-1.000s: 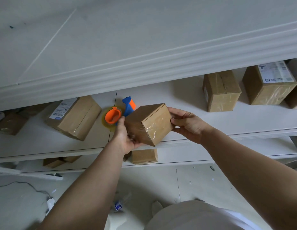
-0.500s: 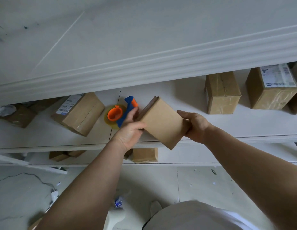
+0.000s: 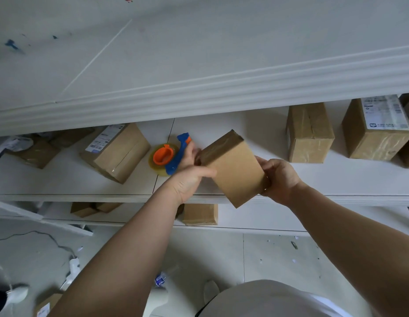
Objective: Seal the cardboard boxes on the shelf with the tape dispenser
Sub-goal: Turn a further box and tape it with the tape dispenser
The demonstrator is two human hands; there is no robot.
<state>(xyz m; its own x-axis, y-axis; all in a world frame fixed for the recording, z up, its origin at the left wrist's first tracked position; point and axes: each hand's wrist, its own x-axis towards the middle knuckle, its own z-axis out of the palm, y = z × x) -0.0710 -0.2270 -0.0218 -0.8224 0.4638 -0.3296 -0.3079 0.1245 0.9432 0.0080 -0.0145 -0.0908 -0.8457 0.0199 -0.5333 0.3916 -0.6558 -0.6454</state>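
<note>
Since a second earlier, the small cardboard box (image 3: 235, 170) had been turned over between the hands: its glossy taped face no longer met the camera. A plain brown face did, with a narrow taped side showing along its upper left. It was held tilted, one corner pointing down, in the air over the front edge of the shelf (image 3: 61, 179), about midway along it.

The left hand (image 3: 189, 177) gripped the box's left edge, thumb across the near face and fingers curled behind. The right hand (image 3: 279, 177) gripped its right edge, fingers wrapped round the far side.

Just behind the left hand, the blue and orange tape dispenser (image 3: 169, 154) lay on the shelf. Whether the fingers touched it could not be told.

Farther left on the shelf sat a labelled box (image 3: 116, 154), and toward the left end another box (image 3: 36, 154). Toward the right end stood a taped box (image 3: 309, 133) and beside it a box with a white label (image 3: 377, 131). On the lower shelf (image 3: 256, 223), below the hands, sat a brown box (image 3: 200, 215).
</note>
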